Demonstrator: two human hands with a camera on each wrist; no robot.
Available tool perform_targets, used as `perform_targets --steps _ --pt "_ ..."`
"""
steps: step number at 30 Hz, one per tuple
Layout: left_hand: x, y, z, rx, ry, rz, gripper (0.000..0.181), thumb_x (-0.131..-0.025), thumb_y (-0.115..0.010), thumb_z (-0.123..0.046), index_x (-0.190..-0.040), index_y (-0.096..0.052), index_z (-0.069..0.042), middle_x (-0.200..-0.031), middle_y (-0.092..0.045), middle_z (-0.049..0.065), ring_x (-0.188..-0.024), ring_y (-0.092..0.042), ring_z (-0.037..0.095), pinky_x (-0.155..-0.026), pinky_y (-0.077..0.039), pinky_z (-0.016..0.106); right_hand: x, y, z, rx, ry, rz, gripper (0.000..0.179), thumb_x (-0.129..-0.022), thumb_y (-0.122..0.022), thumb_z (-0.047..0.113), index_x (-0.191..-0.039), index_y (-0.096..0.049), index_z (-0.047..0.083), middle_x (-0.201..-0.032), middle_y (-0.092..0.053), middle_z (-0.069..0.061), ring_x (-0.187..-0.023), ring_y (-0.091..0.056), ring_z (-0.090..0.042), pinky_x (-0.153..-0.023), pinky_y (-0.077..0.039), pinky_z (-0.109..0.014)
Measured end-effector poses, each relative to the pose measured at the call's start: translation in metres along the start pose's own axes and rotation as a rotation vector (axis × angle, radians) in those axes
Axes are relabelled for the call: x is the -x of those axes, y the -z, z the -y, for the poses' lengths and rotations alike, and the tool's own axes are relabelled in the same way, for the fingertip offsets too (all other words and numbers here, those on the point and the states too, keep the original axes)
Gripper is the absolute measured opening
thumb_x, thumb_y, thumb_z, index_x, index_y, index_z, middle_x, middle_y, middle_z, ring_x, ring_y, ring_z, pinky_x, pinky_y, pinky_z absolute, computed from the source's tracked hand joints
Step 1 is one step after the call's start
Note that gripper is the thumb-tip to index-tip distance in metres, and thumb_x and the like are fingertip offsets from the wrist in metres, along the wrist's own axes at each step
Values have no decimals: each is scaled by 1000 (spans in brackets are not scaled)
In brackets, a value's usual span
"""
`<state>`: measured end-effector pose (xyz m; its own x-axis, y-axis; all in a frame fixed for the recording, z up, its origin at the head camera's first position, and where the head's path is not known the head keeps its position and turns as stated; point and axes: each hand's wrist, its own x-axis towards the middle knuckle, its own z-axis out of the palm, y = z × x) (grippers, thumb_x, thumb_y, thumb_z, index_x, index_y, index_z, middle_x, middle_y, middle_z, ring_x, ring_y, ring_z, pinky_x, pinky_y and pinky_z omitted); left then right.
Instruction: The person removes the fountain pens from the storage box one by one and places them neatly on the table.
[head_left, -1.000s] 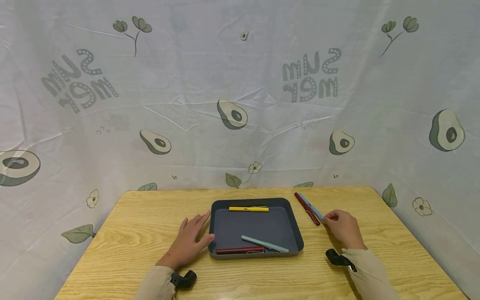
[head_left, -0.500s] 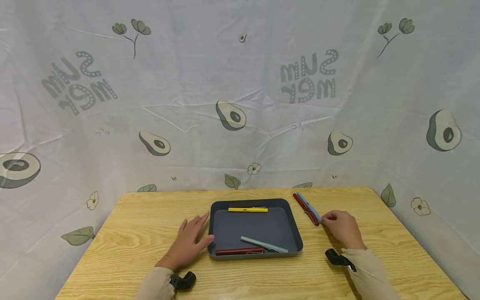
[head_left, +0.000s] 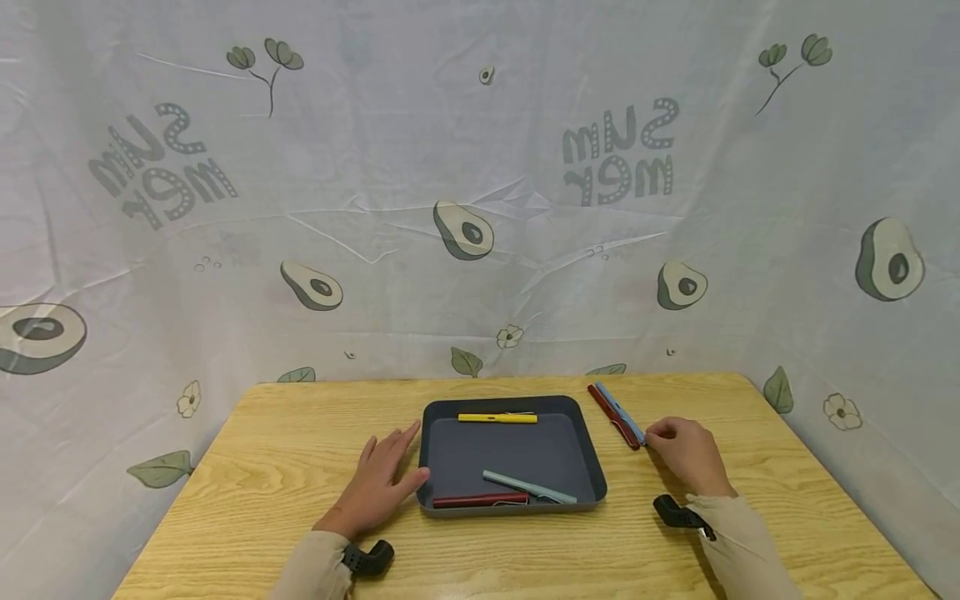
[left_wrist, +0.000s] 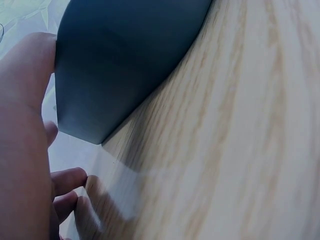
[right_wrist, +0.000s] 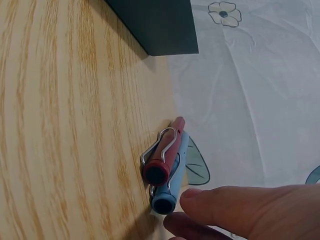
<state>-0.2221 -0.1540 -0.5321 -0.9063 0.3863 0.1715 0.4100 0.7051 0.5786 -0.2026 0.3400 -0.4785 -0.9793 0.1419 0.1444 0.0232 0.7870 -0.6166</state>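
A dark grey tray [head_left: 491,450] stands mid-table. Inside it lie a yellow pen [head_left: 497,418] at the back, and a dark red pen [head_left: 480,501] and a pale green pen [head_left: 528,487] along the front. My left hand [head_left: 378,483] rests at its left side, thumb on the rim and fingers spread. Right of the tray, a second dark red pen [right_wrist: 165,155] and a light blue pen [right_wrist: 172,187] lie side by side. My right hand [head_left: 686,454] has thumb and forefinger right beside the blue pen's cap end, which shows uncovered in the right wrist view.
The wooden table [head_left: 315,417] ends in front of a hanging white cloth [head_left: 390,317] printed with avocados and leaves. Black wrist straps [head_left: 367,558] sit over beige sleeves [head_left: 750,542] on both arms.
The blue pen's near end has shifted left, against the dark red pen beside it. My right hand has barely moved, and my left hand stays at the tray.
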Motion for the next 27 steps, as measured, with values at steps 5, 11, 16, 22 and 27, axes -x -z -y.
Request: perform_targets --steps 5,11,16,22,27 --pt "0 1 1 -8 -10 -2 77 -102 -56 -57 -166 -26 -27 -166 -35 7 -156 -25 35 -126 1 60 0 3 5 -19 0 3 17 -100 -67 12 -106 -74 -2 -102 -73 -18 -85 -67 -29 -69 -55 -43" --pt "1 4 -1 0 -15 17 76 -103 -56 -56 -166 -26 -27 -166 -35 8 -156 -24 36 -126 1 60 2 5 6 -18 21 -18 25 -102 -67 17 -116 -71 -3 -110 -72 -22 -95 -67 -37 -75 -57 -50" --pt "1 4 -2 1 -35 12 76 -103 -57 -54 -166 -26 -28 -166 -35 8 -156 -24 36 -126 1 61 4 7 8 -25 62 -16 38 -103 -67 23 -130 -66 -4 -127 -66 -29 -112 -63 -48 -88 -56 -60" --pt "1 3 -2 2 -58 -21 75 -103 -58 -53 -166 -29 -25 -164 -39 10 -154 -28 38 -125 -2 63 3 9 15 -24 113 -10 42 -103 -67 25 -134 -63 -3 -137 -59 -34 -121 -57 -55 -94 -53 -64" --pt "2 5 -2 -17 -38 11 77 -102 -57 -55 -167 -25 -28 -165 -36 9 -155 -26 37 -126 -1 62 2 5 16 -18 137 5 42 -103 -67 25 -135 -63 -2 -137 -60 -31 -123 -57 -52 -96 -52 -64"
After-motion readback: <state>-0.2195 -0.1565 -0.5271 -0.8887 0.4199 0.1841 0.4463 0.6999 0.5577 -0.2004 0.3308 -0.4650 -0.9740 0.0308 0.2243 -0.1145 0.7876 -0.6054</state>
